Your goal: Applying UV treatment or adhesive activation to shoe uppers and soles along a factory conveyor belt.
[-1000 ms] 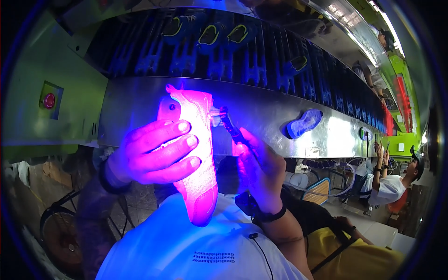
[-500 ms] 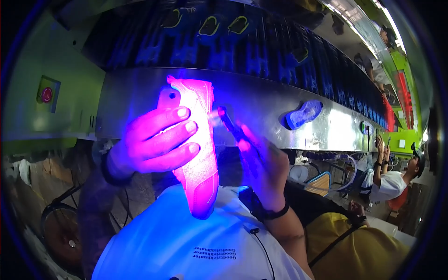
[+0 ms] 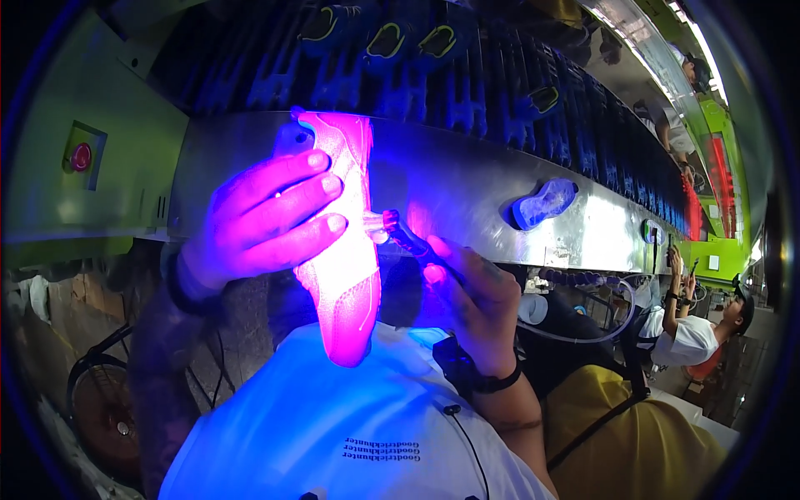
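Observation:
A low-cut shoe (image 3: 340, 287), glowing pink under violet light, is held out in front of my chest with its toe toward me. My left hand (image 3: 267, 218) grips it from the left, fingers laid across its upper and thumb hidden. In my right hand (image 3: 477, 293) is a small dark-handled brush (image 3: 407, 236). Its pale bristles meet the right edge of the shoe about midway along.
Behind the shoe runs a metal ledge (image 3: 467, 193) bearing a blue-lit shoe sole (image 3: 544, 204). A dark slatted conveyor (image 3: 462, 104) beyond carries several shoes. A green cabinet with a red button (image 3: 80, 157) stands left. A person in yellow (image 3: 625, 442) is close at right; another (image 3: 692, 333) sits farther off.
The shoe and my left hand have shifted slightly away from me and to the left. The brush has come nearer to me and now sits lower along the shoe's right edge.

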The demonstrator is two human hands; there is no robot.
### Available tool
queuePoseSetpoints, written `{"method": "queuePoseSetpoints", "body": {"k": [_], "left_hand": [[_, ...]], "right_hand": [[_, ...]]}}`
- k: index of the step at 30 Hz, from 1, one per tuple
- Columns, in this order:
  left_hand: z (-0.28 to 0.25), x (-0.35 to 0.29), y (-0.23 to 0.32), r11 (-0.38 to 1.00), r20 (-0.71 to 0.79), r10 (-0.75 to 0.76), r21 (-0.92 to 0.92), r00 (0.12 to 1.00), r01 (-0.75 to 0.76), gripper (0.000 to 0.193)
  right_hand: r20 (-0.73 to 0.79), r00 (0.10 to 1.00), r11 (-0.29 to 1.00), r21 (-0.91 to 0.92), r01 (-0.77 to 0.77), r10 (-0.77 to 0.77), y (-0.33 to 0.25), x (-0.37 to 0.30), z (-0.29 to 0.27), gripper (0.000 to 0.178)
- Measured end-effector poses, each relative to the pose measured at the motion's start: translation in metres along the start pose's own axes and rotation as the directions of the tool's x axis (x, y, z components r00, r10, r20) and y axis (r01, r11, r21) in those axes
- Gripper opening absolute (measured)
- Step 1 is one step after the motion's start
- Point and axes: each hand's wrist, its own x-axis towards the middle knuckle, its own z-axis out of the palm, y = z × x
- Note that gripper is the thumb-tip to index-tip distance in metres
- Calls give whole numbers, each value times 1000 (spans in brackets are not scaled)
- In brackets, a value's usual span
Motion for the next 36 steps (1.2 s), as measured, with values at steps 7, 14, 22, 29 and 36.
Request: {"method": "queuePoseSetpoints", "body": {"k": [7, 14, 22, 29, 36], "left_hand": [[3, -4, -11, 996, 14, -81, 24, 997, 81, 40], [7, -9, -9, 984, 44, -179, 23, 983, 178, 37], [14, -4, 4, 920, -29, -391, 25, 920, 392, 71], [22, -8, 5, 855, -18, -515, -78, 857, 513, 68], [29, -11, 15, 786, 41, -590, -200, 807, 585, 62]], "right_hand": [[16, 998, 996, 76, -54, 53, -4, 0, -5, 32], [11, 1000, 1000, 5, -5, 5, -14, -5, -7, 31], [-36, 994, 995, -1, 101, -101, -9, -7, -5, 34], [-86, 968, 961, -168, 218, -235, -8, -9, -4, 37], [-198, 900, 905, -268, 332, -389, -1, -4, 4, 37]]}}
